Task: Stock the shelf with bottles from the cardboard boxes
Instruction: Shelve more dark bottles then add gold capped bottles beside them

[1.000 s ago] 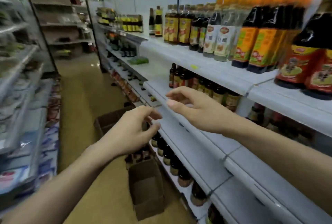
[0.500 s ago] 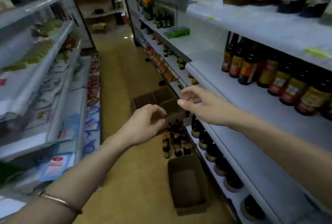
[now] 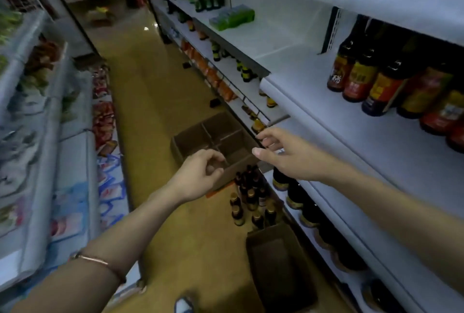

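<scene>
Both my hands hang in the air above the aisle floor and hold nothing. My left hand (image 3: 200,177) has loosely curled fingers. My right hand (image 3: 288,154) reaches forward with relaxed, spread fingers beside the white shelf edge (image 3: 326,121). Below them a divided cardboard box (image 3: 198,136) sits on the floor with empty compartments. A cluster of small dark bottles with gold caps (image 3: 251,202) stands on the floor just in front of it. A second, narrow cardboard box (image 3: 278,262) lies nearer to me and looks empty.
White shelves run along the right, with dark sauce bottles (image 3: 391,81) on the middle shelf and larger bottles (image 3: 308,212) on the bottom one. A green pack (image 3: 232,20) lies on a farther shelf. Snack racks (image 3: 50,136) line the left. Yellow floor (image 3: 155,91) stretches ahead.
The view has tilted down from the upper shelves to the floor, bringing the boxes and floor bottles into sight. Both hands stayed in front of me, empty.
</scene>
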`<action>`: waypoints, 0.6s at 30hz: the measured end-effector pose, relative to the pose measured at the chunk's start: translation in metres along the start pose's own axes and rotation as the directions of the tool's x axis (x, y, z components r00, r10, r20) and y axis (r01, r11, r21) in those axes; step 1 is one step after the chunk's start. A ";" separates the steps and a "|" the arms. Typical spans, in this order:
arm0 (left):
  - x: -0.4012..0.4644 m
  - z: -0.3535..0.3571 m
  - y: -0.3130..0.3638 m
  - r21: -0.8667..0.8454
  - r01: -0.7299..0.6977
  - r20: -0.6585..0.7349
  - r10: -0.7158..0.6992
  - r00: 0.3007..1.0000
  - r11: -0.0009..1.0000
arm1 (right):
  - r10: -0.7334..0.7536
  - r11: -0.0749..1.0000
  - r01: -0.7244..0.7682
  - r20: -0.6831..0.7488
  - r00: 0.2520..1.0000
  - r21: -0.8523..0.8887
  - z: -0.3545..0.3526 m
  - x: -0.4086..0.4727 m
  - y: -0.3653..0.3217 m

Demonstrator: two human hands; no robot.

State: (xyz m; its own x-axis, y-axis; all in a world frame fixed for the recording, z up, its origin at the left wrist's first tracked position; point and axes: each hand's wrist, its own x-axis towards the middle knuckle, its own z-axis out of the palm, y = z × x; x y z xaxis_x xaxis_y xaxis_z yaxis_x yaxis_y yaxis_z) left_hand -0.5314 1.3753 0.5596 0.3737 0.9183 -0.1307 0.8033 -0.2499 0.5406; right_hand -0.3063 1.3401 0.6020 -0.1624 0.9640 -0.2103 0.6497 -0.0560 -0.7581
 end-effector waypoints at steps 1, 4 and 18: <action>0.015 -0.001 -0.011 0.005 -0.027 0.021 0.027 0.999 1.000 | 0.027 1.000 -0.027 -0.013 1.000 0.008 0.007 0.011 0.001; 0.062 -0.004 -0.045 -0.006 -0.115 0.073 0.116 0.991 0.993 | 0.114 0.993 -0.112 -0.062 0.992 0.037 0.031 0.047 0.003; 0.218 0.011 -0.148 -0.028 -0.365 0.351 0.351 0.868 0.931 | 0.392 0.916 -0.354 -0.234 0.890 0.189 0.120 0.183 0.028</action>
State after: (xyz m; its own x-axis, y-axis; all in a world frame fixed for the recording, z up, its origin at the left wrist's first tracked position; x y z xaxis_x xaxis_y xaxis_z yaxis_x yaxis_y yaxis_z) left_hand -0.5637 1.6090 0.4424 0.7693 0.6014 -0.2158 0.5982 -0.5593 0.5739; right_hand -0.4072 1.4839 0.4678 0.2843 0.8966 -0.3395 0.5119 -0.4414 -0.7370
